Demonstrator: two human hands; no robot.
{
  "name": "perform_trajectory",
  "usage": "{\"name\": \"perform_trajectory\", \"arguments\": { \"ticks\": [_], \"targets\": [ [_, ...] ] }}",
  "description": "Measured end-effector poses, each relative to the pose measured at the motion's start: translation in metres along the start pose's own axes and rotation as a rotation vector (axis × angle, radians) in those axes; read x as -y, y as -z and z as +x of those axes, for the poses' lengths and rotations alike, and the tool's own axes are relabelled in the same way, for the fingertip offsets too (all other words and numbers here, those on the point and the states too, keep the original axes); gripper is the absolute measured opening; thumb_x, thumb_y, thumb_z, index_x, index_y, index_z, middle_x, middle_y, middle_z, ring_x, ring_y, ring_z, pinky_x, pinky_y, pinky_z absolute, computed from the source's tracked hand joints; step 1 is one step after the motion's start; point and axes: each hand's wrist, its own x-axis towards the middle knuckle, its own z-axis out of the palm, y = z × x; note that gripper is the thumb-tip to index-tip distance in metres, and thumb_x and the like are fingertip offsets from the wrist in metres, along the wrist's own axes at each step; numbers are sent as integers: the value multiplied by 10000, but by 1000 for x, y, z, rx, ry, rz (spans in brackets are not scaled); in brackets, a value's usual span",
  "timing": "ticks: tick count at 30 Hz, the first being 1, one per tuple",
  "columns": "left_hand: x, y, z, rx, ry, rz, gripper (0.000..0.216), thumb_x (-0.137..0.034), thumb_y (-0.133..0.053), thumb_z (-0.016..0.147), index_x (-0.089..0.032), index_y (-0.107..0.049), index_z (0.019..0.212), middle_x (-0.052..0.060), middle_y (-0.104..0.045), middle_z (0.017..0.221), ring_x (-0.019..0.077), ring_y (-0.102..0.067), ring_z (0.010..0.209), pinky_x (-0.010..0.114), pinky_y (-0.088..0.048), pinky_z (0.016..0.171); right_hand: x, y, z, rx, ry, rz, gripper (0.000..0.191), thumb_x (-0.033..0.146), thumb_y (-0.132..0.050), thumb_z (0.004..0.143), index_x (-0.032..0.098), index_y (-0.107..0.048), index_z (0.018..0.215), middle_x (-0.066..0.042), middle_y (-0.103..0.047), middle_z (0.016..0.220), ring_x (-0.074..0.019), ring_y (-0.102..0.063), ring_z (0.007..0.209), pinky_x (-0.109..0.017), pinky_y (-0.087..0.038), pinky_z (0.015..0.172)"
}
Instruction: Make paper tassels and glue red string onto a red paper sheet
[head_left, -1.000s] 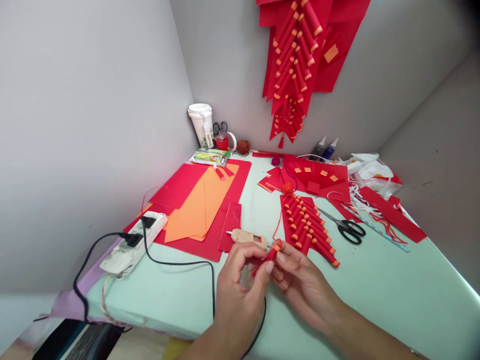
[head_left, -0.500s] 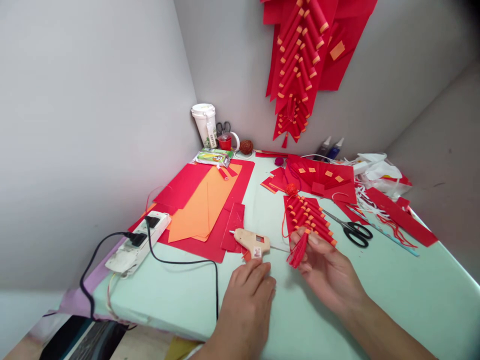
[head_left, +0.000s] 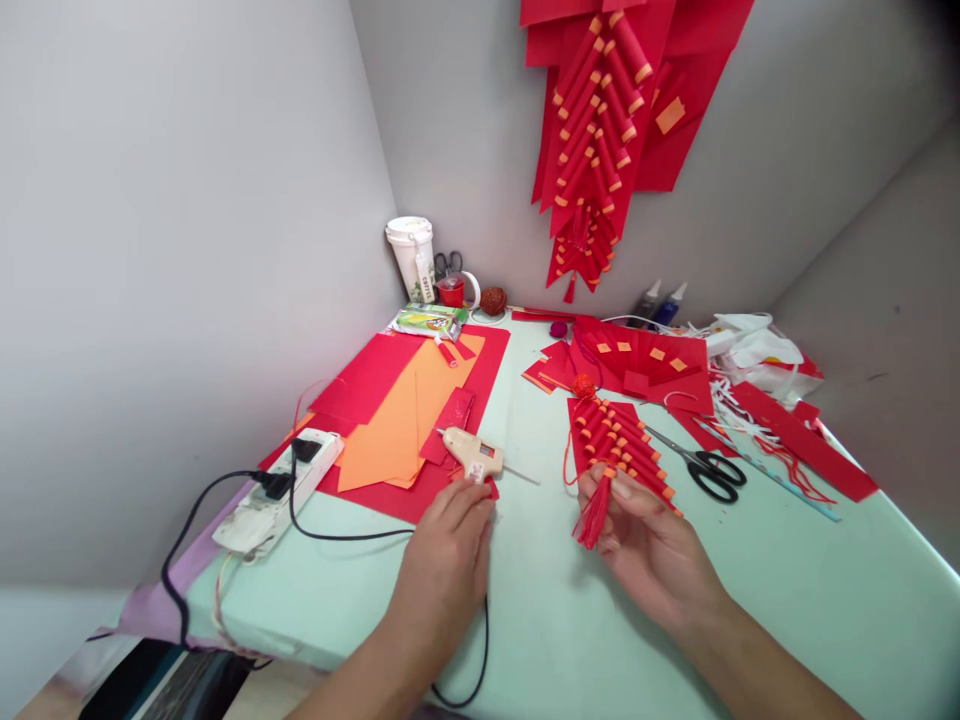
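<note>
My left hand (head_left: 451, 548) is closed over the handle of a cream hot glue gun (head_left: 472, 452), whose nozzle points to the upper left over red paper. A glue stick pokes out of its back end. Between the thumb and fingers of my right hand (head_left: 651, 535) is a red tassel (head_left: 595, 512) with an orange band at its top, its strands hanging down. Just behind the tassel lies a red card with rows of rolled red paper firecrackers (head_left: 621, 440), tipped in orange. My right hand covers its lower end.
Black-handled scissors (head_left: 712, 474) lie right of the firecracker card. Orange paper sheets (head_left: 379, 445) are spread on red ones. On the left, a power strip (head_left: 277, 498) has black cords crossing the table. A red firecracker decoration (head_left: 600, 110) hangs on the wall.
My left hand has moved the glue gun left and slightly up onto the red paper, shifting a small red piece. My right hand stays nearly in place, still holding the tassel.
</note>
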Motion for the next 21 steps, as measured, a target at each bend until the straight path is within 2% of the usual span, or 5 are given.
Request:
{"name": "perform_trajectory", "arguments": {
  "ticks": [11,21],
  "targets": [
    [11,3,12,32,-57,23,230,-62,-479,893,-135,-655,1022,125,-686,1109,279,-606,1109,463,-547,938,-3,0,-1,-12,-8,-19,297,308,-880,591,171,-730,808,-31,-638,767,-81,-442,545,-178,-338,455],
    [14,6,36,110,8,-34,231,-38,-499,851,-183,-662,924,99,-686,1073,246,-627,1029,406,-564,846,-6,-3,-1,8,-3,-20,291,301,-878,605,162,-712,800,-26,-644,769,-69,-438,523,-182,-340,457]
  ]
}}
